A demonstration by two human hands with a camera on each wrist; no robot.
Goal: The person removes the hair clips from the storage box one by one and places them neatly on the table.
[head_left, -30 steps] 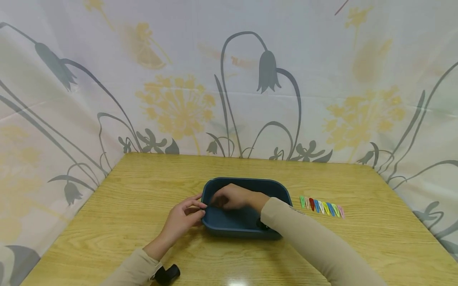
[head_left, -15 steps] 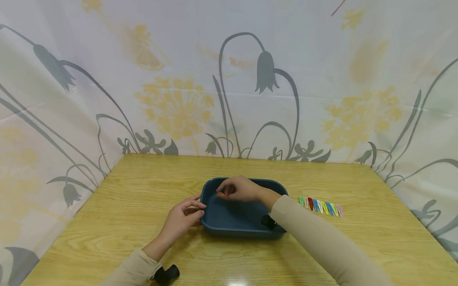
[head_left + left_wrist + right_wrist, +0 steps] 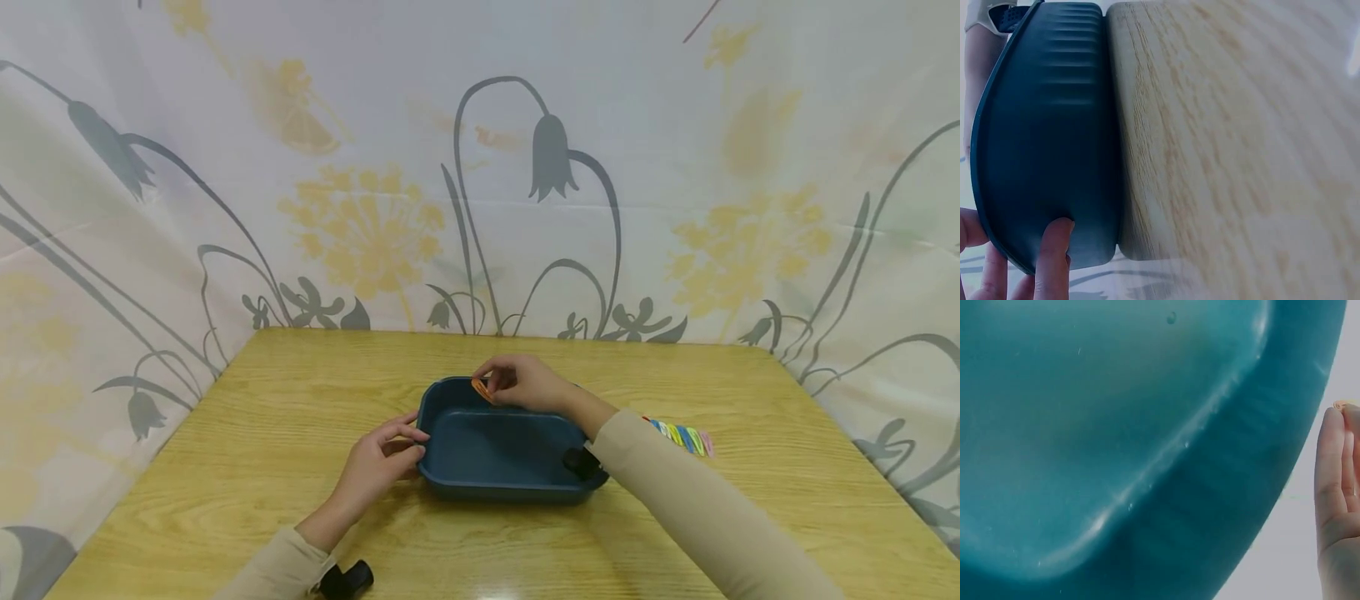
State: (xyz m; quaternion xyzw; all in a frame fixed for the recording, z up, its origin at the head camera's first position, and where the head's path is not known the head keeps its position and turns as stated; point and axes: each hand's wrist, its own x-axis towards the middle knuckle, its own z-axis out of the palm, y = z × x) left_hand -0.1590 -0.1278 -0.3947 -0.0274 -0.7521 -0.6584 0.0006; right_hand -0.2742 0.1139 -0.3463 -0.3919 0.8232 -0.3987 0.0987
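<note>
An orange snap hair clip is pinched between the thumb and fingertips of my right hand, up at the back rim of a dark blue plastic bin. In the right wrist view only a sliver of the clip shows at the fingertips. My left hand holds the bin's left end. The left wrist view has the thumb pressed on the outer wall, the other fingers at the rim. Right of the bin, several colourful hair clips lie in a row, partly hidden by the right sleeve.
The bin stands on a wood-grain table. Behind the table hangs a white cloth printed with flowers. Black wrist cameras sit on both arms, the left one close over the table and the right one over the bin's right end.
My right hand has risen from inside the bin toward its back rim and moved right, bringing the orange hair clip into sight. The left hand has stayed at the bin's left end.
</note>
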